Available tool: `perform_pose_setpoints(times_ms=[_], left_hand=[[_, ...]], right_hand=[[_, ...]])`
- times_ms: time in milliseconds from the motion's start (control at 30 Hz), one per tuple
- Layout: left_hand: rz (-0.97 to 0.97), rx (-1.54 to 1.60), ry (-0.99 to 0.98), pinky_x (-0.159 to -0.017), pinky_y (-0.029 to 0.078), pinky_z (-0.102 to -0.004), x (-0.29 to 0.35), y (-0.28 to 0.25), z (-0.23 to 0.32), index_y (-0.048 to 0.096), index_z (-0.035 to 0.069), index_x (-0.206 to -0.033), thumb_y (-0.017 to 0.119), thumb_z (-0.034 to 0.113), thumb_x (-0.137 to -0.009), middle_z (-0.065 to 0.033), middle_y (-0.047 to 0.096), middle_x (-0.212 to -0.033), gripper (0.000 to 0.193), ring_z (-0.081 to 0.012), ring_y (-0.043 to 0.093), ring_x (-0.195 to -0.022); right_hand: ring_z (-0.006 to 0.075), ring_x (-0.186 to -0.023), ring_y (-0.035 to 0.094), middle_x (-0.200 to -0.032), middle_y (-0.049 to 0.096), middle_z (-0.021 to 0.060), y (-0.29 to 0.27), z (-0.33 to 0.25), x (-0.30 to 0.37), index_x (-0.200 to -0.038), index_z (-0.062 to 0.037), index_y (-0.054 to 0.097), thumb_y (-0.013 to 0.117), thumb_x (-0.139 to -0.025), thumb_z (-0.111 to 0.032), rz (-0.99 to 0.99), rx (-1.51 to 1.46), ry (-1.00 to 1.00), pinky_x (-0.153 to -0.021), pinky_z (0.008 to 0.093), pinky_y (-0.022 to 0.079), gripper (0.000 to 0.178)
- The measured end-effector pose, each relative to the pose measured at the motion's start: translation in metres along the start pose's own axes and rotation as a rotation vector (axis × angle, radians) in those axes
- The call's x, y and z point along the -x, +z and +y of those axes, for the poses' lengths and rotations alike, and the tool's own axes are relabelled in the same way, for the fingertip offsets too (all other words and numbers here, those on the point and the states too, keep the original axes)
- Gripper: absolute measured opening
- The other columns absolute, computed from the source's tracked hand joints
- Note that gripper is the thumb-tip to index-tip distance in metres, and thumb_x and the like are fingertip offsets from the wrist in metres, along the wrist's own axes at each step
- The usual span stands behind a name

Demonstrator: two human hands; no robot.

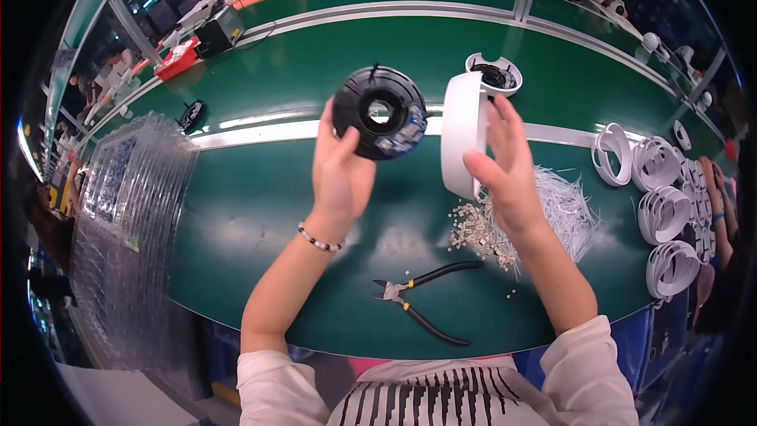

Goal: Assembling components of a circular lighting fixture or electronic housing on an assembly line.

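Note:
My left hand [339,166] grips a round black part [359,126] by its left edge, thumb in front. It has a hole in the middle and a patch of small electronic pieces at its lower right. Beside it, a little apart, my right hand [509,162] holds a white plastic ring-shaped housing [460,134] on edge, its fingers and thumb at the right side. Both are raised over the green table. Diagonal cutting pliers [394,292] with black handles lie spread open below my hands.
White strips [564,217] and small beige pieces [477,233] lie in a heap right of centre. White rings [666,213] stack at the right, clear trays [130,229] at the left. Behind are a white housing with black part inside [495,75] and another black part [192,116].

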State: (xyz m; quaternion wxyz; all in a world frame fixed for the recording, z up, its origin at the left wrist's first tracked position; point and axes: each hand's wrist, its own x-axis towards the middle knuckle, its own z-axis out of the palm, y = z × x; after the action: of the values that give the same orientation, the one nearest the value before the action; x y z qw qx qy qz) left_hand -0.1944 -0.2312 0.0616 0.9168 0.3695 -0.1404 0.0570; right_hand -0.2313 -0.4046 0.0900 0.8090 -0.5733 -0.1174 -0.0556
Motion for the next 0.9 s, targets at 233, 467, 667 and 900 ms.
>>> perform_pose_setpoints(times_ms=[233,467,667,900], left_hand=[[-0.272,-0.056,-0.51,-0.1,0.028,-0.0402,0.024,0.007,-0.011,0.021,0.009,-0.131,0.046,-0.015,-0.059,-0.0084,0.034,-0.128,0.08,-0.024,0.033,-0.121],[-0.173,0.311,-0.608,-0.092,0.039,-0.0421,0.011,0.015,-0.015,0.043,0.005,-0.12,0.029,0.053,-0.086,-0.0141,0.049,-0.117,0.06,-0.0279,0.049,-0.106],[0.103,0.083,-0.483,-0.089,0.041,-0.0392,0.017,0.007,-0.019,0.047,0.004,-0.115,0.026,0.033,-0.087,-0.0113,0.054,-0.11,0.045,-0.0241,0.052,-0.101],[-0.025,0.088,-0.418,-0.083,0.044,-0.0331,0.023,-0.009,-0.031,0.044,0.003,-0.12,0.023,0.039,-0.087,-0.0095,0.055,-0.11,0.053,-0.0206,0.054,-0.095]], right_hand=[[0.0291,-0.121,0.028,-0.132,0.017,0.0298,0.0,0.013,-0.009,-0.131,0.0064,0.002,0.08,-0.055,-0.023,-0.003,0.059,-0.018,-0.097,0.0337,0.029,0.112],[0.033,-0.125,0.021,-0.133,0.02,0.0242,-0.021,0.031,-0.006,-0.132,0.0064,0.01,0.08,-0.05,-0.037,-0.265,0.661,-0.358,-0.102,0.037,0.02,0.116],[0.0373,-0.114,0.031,-0.124,0.028,0.0267,-0.012,0.033,-0.003,-0.131,0.0065,0.005,0.078,-0.048,-0.034,-0.206,0.558,-0.304,-0.098,0.0384,0.026,0.118],[0.0421,-0.111,0.033,-0.128,0.028,0.0267,0.002,0.04,0.014,-0.128,0.0055,0.022,0.074,-0.044,-0.032,-0.108,0.965,-0.506,-0.088,0.0464,0.032,0.106]])
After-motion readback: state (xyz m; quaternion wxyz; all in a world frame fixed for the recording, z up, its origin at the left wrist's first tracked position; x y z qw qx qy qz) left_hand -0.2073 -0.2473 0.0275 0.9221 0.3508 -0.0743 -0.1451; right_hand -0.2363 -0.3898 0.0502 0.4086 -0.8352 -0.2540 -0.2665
